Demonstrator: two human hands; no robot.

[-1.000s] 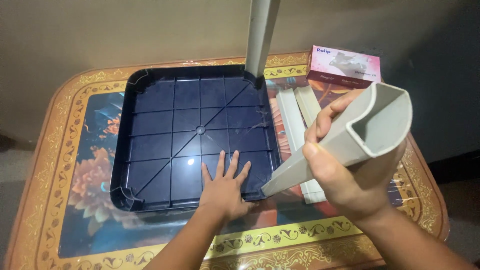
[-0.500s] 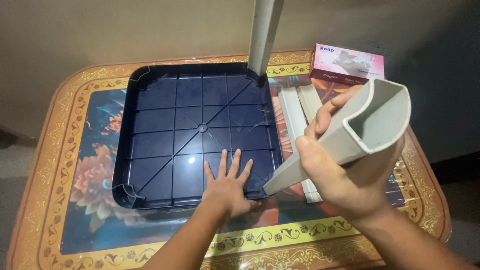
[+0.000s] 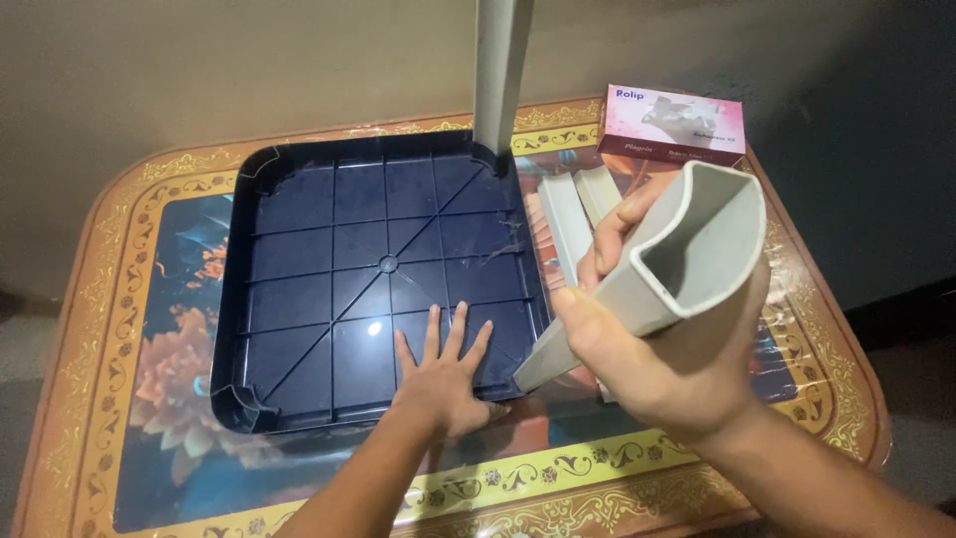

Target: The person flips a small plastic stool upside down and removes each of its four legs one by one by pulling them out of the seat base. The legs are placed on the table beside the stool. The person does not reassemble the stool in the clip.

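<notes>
On the flowered table (image 3: 119, 299) the dark blue tray (image 3: 299, 279) lies bottom up, my left hand (image 3: 443, 374) spread flat on its near right part. My right hand (image 3: 662, 364) grips a grey leg (image 3: 647, 284), now swung nearer, its narrow end pointing down-left at the tray's near right corner.

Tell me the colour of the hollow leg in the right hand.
Light grey, the hollow leg in the right hand; head view.

Floral table (image 3: 149, 418): tray (image 3: 299, 289), box (image 3: 669, 125), legs (image 3: 570, 214).
</notes>
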